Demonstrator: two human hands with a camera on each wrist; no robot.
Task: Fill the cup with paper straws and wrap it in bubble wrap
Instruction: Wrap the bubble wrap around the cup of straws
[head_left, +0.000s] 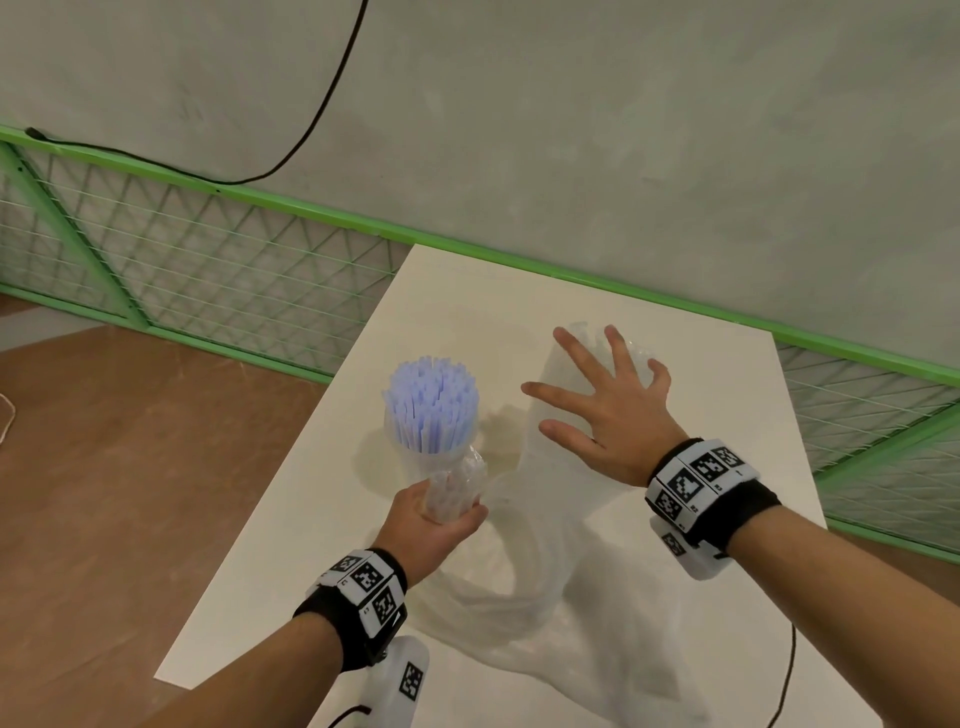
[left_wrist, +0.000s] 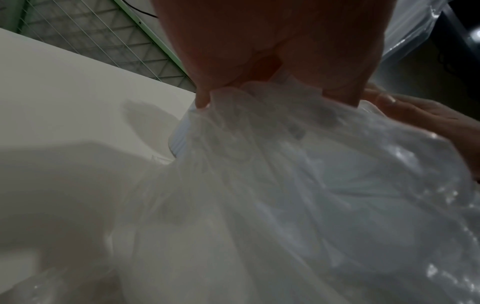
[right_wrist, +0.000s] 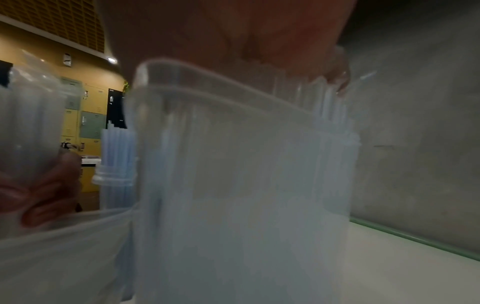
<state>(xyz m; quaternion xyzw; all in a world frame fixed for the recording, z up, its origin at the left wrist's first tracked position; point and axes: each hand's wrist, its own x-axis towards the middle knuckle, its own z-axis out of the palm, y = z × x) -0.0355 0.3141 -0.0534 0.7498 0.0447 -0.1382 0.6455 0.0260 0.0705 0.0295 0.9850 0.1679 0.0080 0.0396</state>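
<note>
Cup (head_left: 434, 457): clear smooth plastic. Straws (head_left: 432, 397): matt pale blue. Bubble wrap (head_left: 524, 587): glossy translucent film. Table (head_left: 311, 509), 9 o'clock of cup: matt white. Fence (head_left: 208, 260): green painted wire mesh.

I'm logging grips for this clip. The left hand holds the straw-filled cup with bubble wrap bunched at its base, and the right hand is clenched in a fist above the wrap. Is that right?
Not quite. The right hand is no fist: the head view shows its fingers spread and straight above the bubble wrap. The rest holds: the left hand holds the cup of straws with wrap bunched at its base.
</note>
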